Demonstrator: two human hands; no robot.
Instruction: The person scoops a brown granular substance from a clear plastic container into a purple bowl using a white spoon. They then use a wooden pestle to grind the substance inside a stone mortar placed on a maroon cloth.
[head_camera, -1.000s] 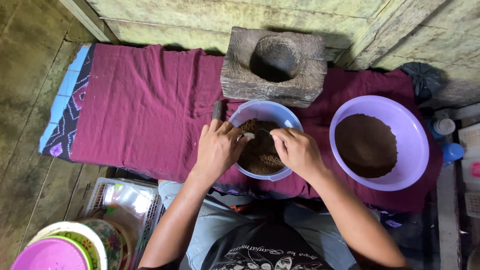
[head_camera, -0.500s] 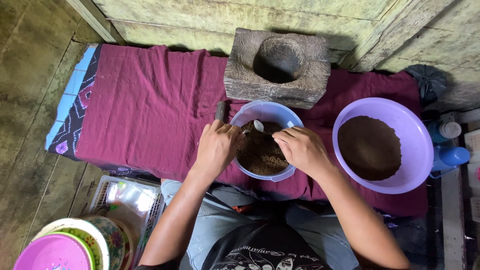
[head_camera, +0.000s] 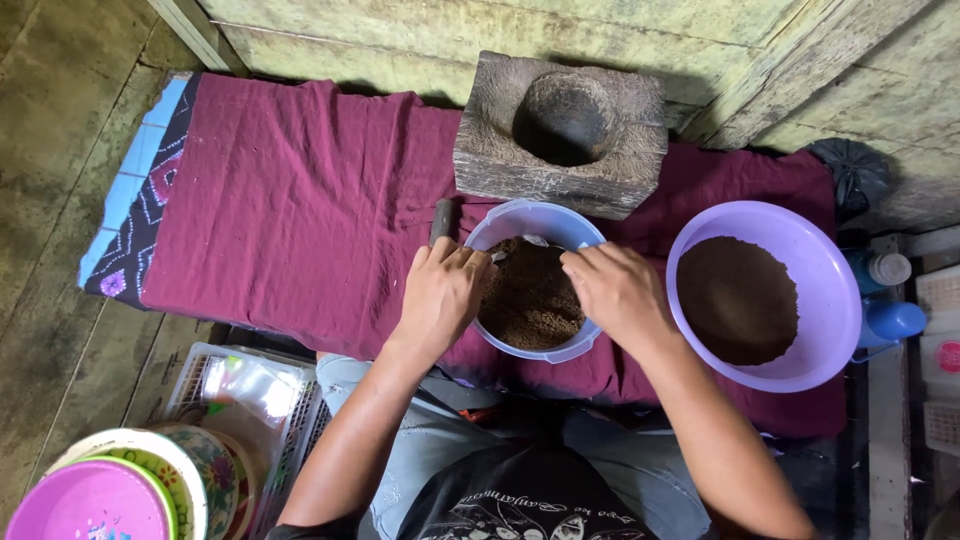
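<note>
- We see a pale blue bowl (head_camera: 537, 222) sitting on a maroon cloth (head_camera: 300, 210) spread over the wooden floor, right in the middle of the scene and just near of a rough wooden mortar block (head_camera: 490, 150).
- The bowl is round, with a thin rim, and holds coarse, crumbly brown powder (head_camera: 530, 300) heaped towards its near side; a small patch of grey shows at the far edge of the powder (we cannot tell what it is).
- Our left hand (head_camera: 443, 295) rests on the bowl's left rim, fingers curled over the edge, its grip closed on the rim.
- Our right hand (head_camera: 618, 292) lies over the right rim, fingers bent and pointing left over the powder; whether its grip holds anything we cannot tell.
- To the right, close beside the blue bowl, stands a larger lilac bowl (head_camera: 830, 290) with finer, darker brown powder (head_camera: 738, 298) levelled in it.
- A dark handle-like piece (head_camera: 440, 220) pokes out just far of the left hand.
- Near left, we see stacked patterned plates (head_camera: 190, 470) with a pink lid (head_camera: 90, 505), and a white wire basket (head_camera: 200, 365).
</note>
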